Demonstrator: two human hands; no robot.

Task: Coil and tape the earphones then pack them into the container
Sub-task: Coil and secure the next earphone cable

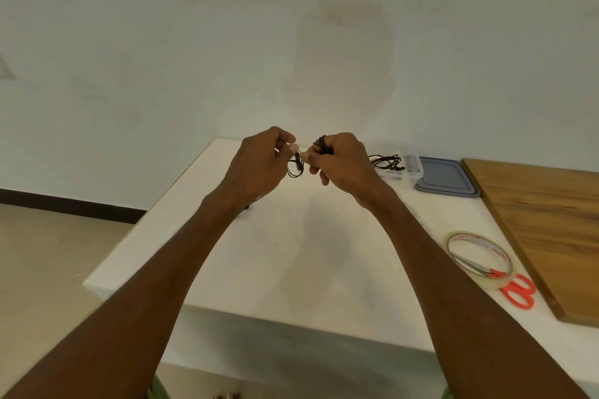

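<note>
Both my hands are raised above the white table (291, 253), pinching one set of black earphones (295, 168) between them. My left hand (259, 165) holds a loop of the cable, and a loose end trails down past its wrist. My right hand (340, 162) grips a coiled bunch of the same cable at its top. A second black earphone coil (387, 161) rests on the clear plastic container (410, 172) at the back right. The roll of clear tape (479, 258) lies on the table near my right forearm.
A grey-blue lid (445, 176) lies beside the container. Orange-handled scissors (515, 290) lie partly inside the tape roll. A wooden board (551, 230) covers the table's right side. The table's left edge drops to a beige floor.
</note>
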